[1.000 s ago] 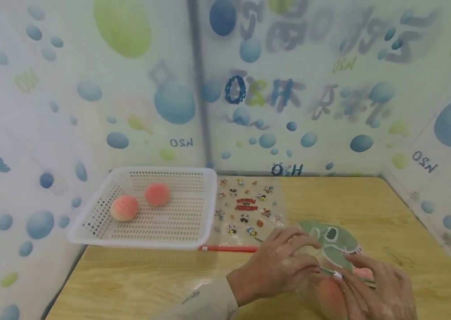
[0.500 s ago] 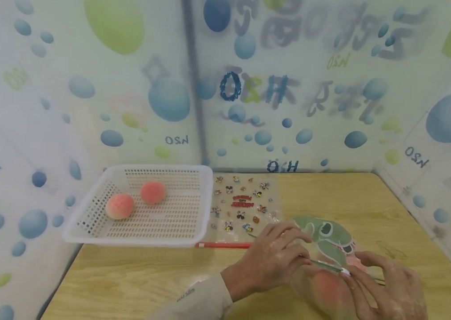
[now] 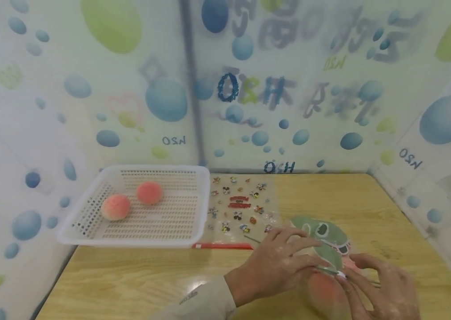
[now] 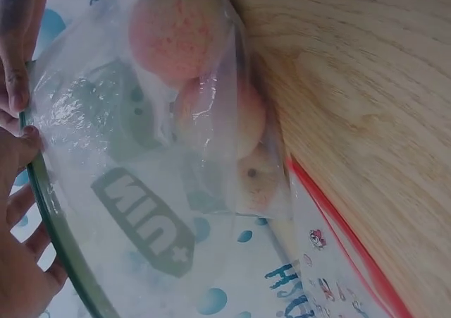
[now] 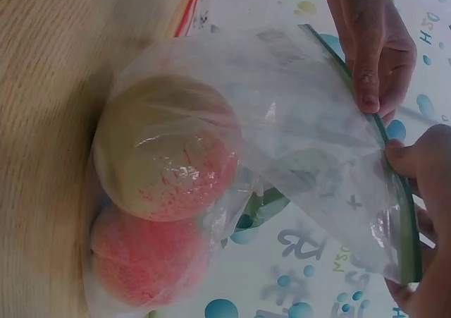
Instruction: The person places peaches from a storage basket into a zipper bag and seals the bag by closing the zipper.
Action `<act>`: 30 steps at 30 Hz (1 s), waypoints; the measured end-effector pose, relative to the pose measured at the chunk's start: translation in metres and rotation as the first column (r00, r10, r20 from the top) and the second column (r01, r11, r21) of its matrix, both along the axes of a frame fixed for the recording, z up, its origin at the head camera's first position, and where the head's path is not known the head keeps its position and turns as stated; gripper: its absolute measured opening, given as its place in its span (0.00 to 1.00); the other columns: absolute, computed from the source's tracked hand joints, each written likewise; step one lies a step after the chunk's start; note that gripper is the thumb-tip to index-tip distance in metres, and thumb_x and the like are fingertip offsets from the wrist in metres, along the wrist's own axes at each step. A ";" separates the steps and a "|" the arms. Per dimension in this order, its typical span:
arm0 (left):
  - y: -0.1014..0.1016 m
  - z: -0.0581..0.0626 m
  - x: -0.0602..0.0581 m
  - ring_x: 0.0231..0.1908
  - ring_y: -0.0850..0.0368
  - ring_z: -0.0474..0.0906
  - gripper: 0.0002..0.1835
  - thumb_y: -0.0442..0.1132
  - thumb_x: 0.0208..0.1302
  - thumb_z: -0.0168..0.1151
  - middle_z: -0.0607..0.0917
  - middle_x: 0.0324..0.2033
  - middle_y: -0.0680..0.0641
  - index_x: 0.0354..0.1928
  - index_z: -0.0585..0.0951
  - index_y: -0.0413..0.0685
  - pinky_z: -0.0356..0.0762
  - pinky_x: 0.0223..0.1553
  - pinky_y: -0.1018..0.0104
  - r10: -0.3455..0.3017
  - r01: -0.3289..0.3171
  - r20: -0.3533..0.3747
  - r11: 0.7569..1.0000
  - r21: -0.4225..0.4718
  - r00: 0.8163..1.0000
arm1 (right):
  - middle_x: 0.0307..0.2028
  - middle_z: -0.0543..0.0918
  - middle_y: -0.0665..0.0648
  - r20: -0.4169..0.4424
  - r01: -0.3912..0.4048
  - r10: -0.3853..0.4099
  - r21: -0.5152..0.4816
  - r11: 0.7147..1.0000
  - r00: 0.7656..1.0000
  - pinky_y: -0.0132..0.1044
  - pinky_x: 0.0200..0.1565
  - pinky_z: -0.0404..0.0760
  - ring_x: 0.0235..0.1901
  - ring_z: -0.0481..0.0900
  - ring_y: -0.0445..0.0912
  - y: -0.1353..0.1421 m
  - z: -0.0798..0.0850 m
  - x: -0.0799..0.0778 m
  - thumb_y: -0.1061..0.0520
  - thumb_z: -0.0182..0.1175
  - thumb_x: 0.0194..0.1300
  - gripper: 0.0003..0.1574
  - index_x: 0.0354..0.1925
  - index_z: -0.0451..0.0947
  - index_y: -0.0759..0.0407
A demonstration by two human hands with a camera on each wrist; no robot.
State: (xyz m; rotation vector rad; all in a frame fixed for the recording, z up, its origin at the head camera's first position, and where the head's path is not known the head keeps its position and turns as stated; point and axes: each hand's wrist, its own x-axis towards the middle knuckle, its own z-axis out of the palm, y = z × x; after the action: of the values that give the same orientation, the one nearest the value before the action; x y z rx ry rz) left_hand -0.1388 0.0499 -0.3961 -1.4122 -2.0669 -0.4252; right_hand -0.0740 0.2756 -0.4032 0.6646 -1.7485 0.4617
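A clear zip bag with green and pink printing point(image 3: 323, 235) has a green seal strip along its mouth. In the right wrist view, large peaches point(image 5: 169, 149) show inside its clear film. My left hand point(image 3: 281, 264) pinches the green strip point(image 4: 53, 226) between thumb and fingers. Beside it, my right hand point(image 3: 389, 289) pinches the strip at the small white slider point(image 3: 341, 274). Both hands are close together along the bag's mouth, while the peaches hang or lie at its bottom, close to the tabletop in the wrist views.
A white perforated basket point(image 3: 177, 243) stands at the left with two peaches point(image 3: 149, 193) in it. Next to it lies a flat clear bag with cartoon prints point(image 3: 239, 202) and a red zip strip point(image 3: 223, 246). Bubble-patterned walls point(image 3: 249, 146) close off the wooden table's back and sides.
My right hand and the white slider have shifted slightly to the right over the table. My left hand stays on the green strip. The head view has turned a little to the right.
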 end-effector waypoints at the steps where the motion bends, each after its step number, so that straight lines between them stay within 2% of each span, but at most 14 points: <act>1: 0.000 0.000 0.001 0.65 0.56 0.69 0.14 0.53 0.71 0.63 0.80 0.62 0.57 0.56 0.86 0.69 0.59 0.69 0.60 0.005 -0.005 -0.010 1.000 -0.011 1.000 | 0.27 0.84 0.64 -0.004 -0.007 0.007 -0.002 1.000 1.000 0.34 0.26 0.70 0.17 0.76 0.56 0.000 0.000 0.000 0.39 0.60 0.71 0.23 0.31 0.90 0.52; 3: 0.000 0.000 0.002 0.64 0.56 0.70 0.14 0.52 0.69 0.66 0.80 0.61 0.58 0.55 0.86 0.68 0.59 0.69 0.60 0.000 0.001 0.036 1.000 -0.021 0.999 | 0.27 0.84 0.64 0.015 -0.001 0.002 -0.012 1.000 1.000 0.32 0.30 0.71 0.18 0.76 0.56 0.000 -0.001 0.003 0.38 0.60 0.71 0.24 0.30 0.90 0.52; 7: -0.001 -0.002 0.004 0.63 0.57 0.71 0.11 0.49 0.68 0.68 0.81 0.59 0.56 0.49 0.86 0.61 0.59 0.69 0.62 -0.014 0.017 0.123 1.000 -0.023 0.992 | 0.28 0.82 0.68 0.021 -0.034 0.034 -0.025 0.999 0.999 0.24 0.45 0.72 0.21 0.76 0.57 0.003 0.003 0.008 0.39 0.60 0.72 0.27 0.30 0.88 0.58; 8: -0.002 -0.003 0.004 0.62 0.57 0.71 0.10 0.48 0.68 0.68 0.81 0.59 0.55 0.48 0.86 0.59 0.59 0.69 0.63 -0.019 0.022 0.143 1.000 -0.018 0.989 | 0.28 0.82 0.69 0.026 -0.041 0.041 -0.018 0.999 0.999 0.23 0.50 0.70 0.22 0.76 0.57 0.004 0.004 0.009 0.40 0.59 0.73 0.28 0.29 0.88 0.59; 10: -0.002 -0.004 0.005 0.61 0.57 0.71 0.08 0.48 0.69 0.66 0.81 0.57 0.55 0.46 0.85 0.57 0.59 0.68 0.65 -0.014 0.016 0.137 1.000 -0.018 0.991 | 0.28 0.81 0.70 0.031 -0.043 0.043 -0.019 0.999 0.999 0.22 0.56 0.67 0.24 0.75 0.58 0.008 0.005 0.011 0.40 0.59 0.73 0.27 0.31 0.87 0.60; 12: -0.002 -0.006 0.005 0.61 0.58 0.71 0.08 0.47 0.71 0.65 0.81 0.56 0.55 0.47 0.84 0.56 0.59 0.68 0.65 -0.014 0.015 0.120 1.000 -0.011 0.993 | 0.29 0.82 0.70 0.046 -0.016 0.018 -0.026 1.000 0.999 0.23 0.57 0.66 0.26 0.75 0.58 0.011 0.004 0.014 0.40 0.59 0.73 0.28 0.32 0.87 0.60; 16: -0.003 -0.008 0.004 0.59 0.59 0.72 0.09 0.48 0.70 0.65 0.81 0.54 0.55 0.47 0.83 0.55 0.61 0.67 0.66 -0.017 0.017 0.080 1.000 0.001 0.997 | 0.33 0.83 0.71 0.138 0.050 -0.042 -0.054 0.997 0.990 0.23 0.58 0.65 0.30 0.75 0.59 0.019 0.000 0.026 0.37 0.59 0.72 0.30 0.31 0.88 0.61; 19: -0.005 -0.008 0.003 0.58 0.59 0.72 0.09 0.48 0.70 0.66 0.82 0.52 0.56 0.46 0.83 0.55 0.63 0.66 0.66 -0.004 0.004 0.064 1.000 0.003 0.998 | 0.35 0.82 0.70 0.283 0.152 -0.134 -0.043 0.987 0.950 0.21 0.57 0.61 0.32 0.74 0.60 0.025 -0.001 0.039 0.33 0.56 0.72 0.37 0.28 0.86 0.64; 22: -0.006 -0.008 0.002 0.56 0.60 0.73 0.08 0.49 0.70 0.66 0.83 0.50 0.57 0.44 0.84 0.56 0.67 0.63 0.66 0.016 -0.017 0.044 1.000 0.007 0.999 | 0.36 0.80 0.69 0.407 0.263 -0.233 -0.019 0.965 0.883 0.19 0.52 0.59 0.31 0.73 0.59 0.027 0.002 0.050 0.30 0.53 0.72 0.43 0.28 0.86 0.67; 23: -0.006 -0.008 0.002 0.55 0.60 0.74 0.08 0.49 0.70 0.65 0.83 0.49 0.58 0.44 0.85 0.56 0.68 0.61 0.67 0.022 -0.022 0.037 1.000 0.008 0.999 | 0.36 0.79 0.69 0.432 0.290 -0.260 -0.005 0.957 0.864 0.19 0.50 0.58 0.30 0.72 0.59 0.028 0.004 0.053 0.30 0.51 0.72 0.44 0.28 0.86 0.68; 25: -0.006 -0.007 0.002 0.53 0.61 0.75 0.08 0.49 0.71 0.64 0.83 0.47 0.59 0.43 0.85 0.57 0.70 0.59 0.68 0.030 -0.030 0.023 1.000 0.008 0.999 | 0.37 0.79 0.69 0.462 0.318 -0.285 0.007 0.948 0.840 0.19 0.48 0.57 0.30 0.72 0.57 0.028 0.007 0.057 0.29 0.50 0.72 0.45 0.29 0.85 0.69; 28: -0.006 -0.004 0.002 0.52 0.62 0.76 0.08 0.49 0.72 0.63 0.84 0.46 0.59 0.43 0.86 0.56 0.69 0.59 0.69 0.013 -0.013 0.030 1.000 -0.004 0.999 | 0.37 0.79 0.67 0.472 0.304 -0.282 0.029 0.952 0.836 0.20 0.46 0.60 0.32 0.73 0.48 0.031 0.012 0.060 0.30 0.50 0.73 0.44 0.28 0.85 0.69; 30: -0.008 -0.001 0.004 0.53 0.63 0.77 0.08 0.50 0.72 0.63 0.85 0.46 0.60 0.43 0.86 0.56 0.68 0.60 0.69 -0.012 0.012 0.035 1.000 -0.017 0.999 | 0.36 0.80 0.62 0.472 0.255 -0.241 0.036 0.966 0.848 0.19 0.43 0.64 0.33 0.73 0.41 0.033 0.013 0.061 0.30 0.51 0.72 0.42 0.27 0.85 0.64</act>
State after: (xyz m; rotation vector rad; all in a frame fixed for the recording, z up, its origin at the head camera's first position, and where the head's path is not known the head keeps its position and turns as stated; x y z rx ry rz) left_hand -0.1352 0.0414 -0.3967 -1.4377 -2.0960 -0.4411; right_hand -0.0132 0.3090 -0.3901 0.3045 -2.2529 0.4939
